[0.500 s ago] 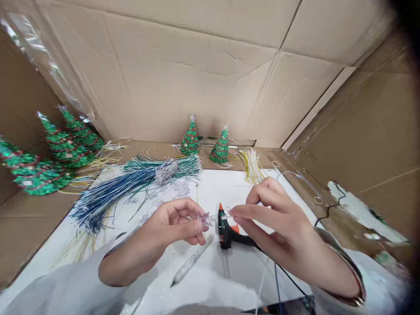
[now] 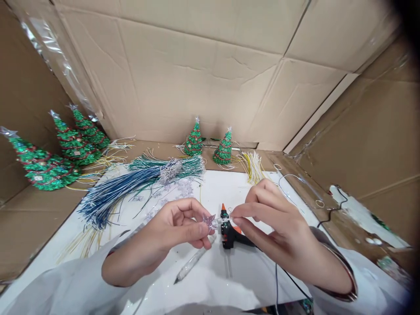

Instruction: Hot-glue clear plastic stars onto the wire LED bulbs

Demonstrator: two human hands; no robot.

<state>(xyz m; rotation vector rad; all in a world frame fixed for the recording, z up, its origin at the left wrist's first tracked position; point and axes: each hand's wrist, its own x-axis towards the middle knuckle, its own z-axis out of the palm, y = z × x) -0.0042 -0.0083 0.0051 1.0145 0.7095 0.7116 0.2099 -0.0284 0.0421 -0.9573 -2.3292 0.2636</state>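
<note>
My left hand (image 2: 179,225) pinches a small clear glittery star (image 2: 209,221) between thumb and fingers. My right hand (image 2: 277,227) pinches a tiny clear piece with thin wire (image 2: 227,218) and holds it against the star. Both hands hover just above a black glue gun (image 2: 231,232) with an orange tip, standing on the white table (image 2: 210,275). A clear glue stick (image 2: 193,262) lies under my left hand.
A bundle of blue and green wires (image 2: 131,181) lies left of centre, yellow wires (image 2: 252,166) at the back. Two small green glitter trees (image 2: 210,146) stand at the rear, three larger ones (image 2: 62,148) lie at left. Cardboard walls (image 2: 210,78) surround the table.
The star and the small wired piece have come together between my fingertips. The view has shifted slightly; my hands stay over the glue gun.
</note>
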